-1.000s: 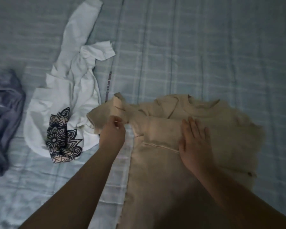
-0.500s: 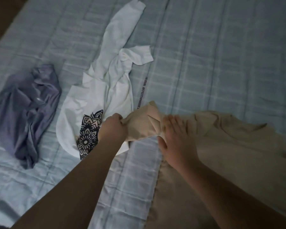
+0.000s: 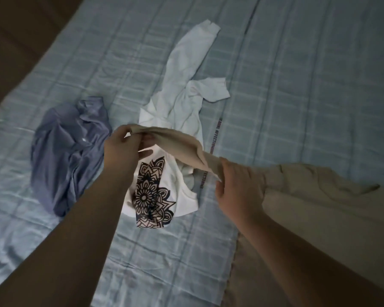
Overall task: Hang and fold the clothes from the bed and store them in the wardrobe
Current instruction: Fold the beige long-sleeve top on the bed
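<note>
Two bare forearms come in from the bottom edge, one at lower left, one at lower right. Nearest, on the right, the beige top [image 3: 319, 207] lies spread on the bed [image 3: 297, 85], its body flat and running out of frame at bottom + right. R hand [image 3: 237, 187] grips the top about where sleeve meets body, fingers curled round bunched cloth. From there the sleeve [image 3: 177, 142] runs up + left, lifted off the bed and pulled fairly taut, to the L hand [image 3: 122, 149], which pinches the cuff end betw. thumb and curled fingers. The sleeve passes over the white tee [image 3: 186, 103]; can't tell if they touch. The tee lies crumpled, w/ a dark mandala print [image 3: 151, 191] at its near end and one long sleeve stretched toward the far side. Left of it, just apart, is a purple shirt [image 3: 69, 151] in a rumpled heap. The bed cover is pale blue check w/ a strip of lettering [image 3: 215, 138] by the tee, too blurred to read in full. Far top-left: a dark surface [image 3: 13, 29] past the bed edge.
</note>
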